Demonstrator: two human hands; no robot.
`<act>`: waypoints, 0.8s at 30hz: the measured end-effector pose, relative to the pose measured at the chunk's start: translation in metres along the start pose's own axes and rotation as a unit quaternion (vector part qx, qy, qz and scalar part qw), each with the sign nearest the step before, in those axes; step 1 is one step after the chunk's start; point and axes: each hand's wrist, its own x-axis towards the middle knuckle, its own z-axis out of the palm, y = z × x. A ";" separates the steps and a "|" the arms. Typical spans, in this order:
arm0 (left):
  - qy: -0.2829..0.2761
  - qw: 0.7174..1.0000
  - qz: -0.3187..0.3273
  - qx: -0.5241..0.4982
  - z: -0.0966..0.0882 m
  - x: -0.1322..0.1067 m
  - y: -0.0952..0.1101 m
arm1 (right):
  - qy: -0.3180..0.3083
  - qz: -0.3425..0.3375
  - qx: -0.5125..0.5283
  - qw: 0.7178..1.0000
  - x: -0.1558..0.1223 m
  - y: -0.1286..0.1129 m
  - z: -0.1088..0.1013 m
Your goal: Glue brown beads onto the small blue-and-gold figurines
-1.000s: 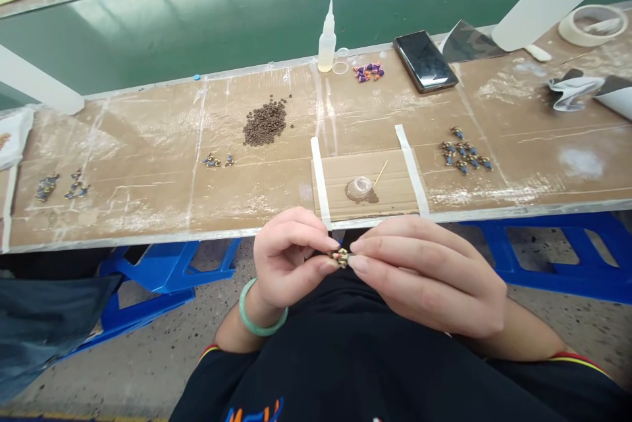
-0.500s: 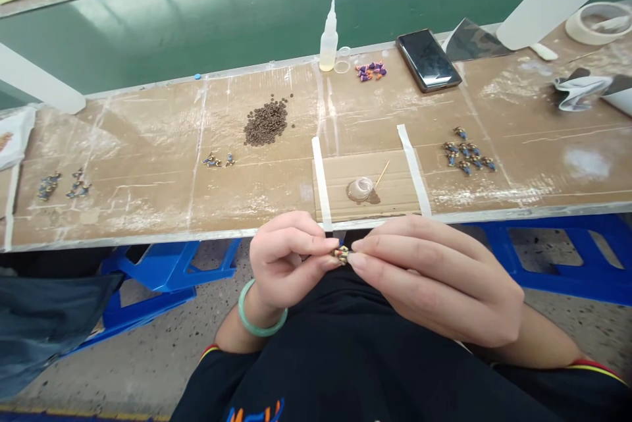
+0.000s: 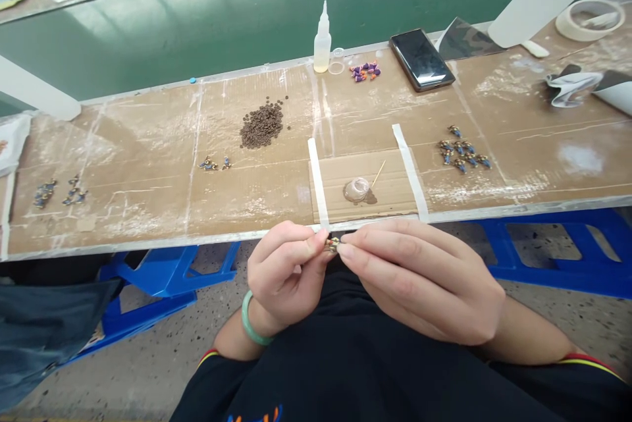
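Note:
My left hand (image 3: 286,270), with a pale green bangle (image 3: 251,320) on its wrist, and my right hand (image 3: 419,280) pinch a tiny multicoloured bead-like piece (image 3: 332,245) between their fingertips, just below the bench edge. Most of the piece is hidden by my fingers. Beyond my hands, a cardboard pad (image 3: 365,191) is taped to the bench, bearing a brownish paste blob (image 3: 356,189) and a wooden toothpick (image 3: 378,174). Small blue-and-gold pieces (image 3: 461,156) lie to its right, with more (image 3: 210,163) to its left.
A heap of brown beads (image 3: 261,126), purple-and-orange pieces (image 3: 364,71), a glue bottle (image 3: 322,40) and a black phone (image 3: 421,60) sit on the scratched bench (image 3: 148,211). A masking tape roll (image 3: 589,20) lies far right. Blue stools (image 3: 168,270) stand below.
Both hands have shifted slightly up and left, bringing the pinched piece closer to the bench edge. Both still hold it. The whole view has shifted slightly too.

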 end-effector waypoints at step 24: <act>-0.011 0.936 -0.253 -0.245 0.002 -0.006 -0.004 | 0.162 0.227 0.186 0.942 0.011 0.003 0.025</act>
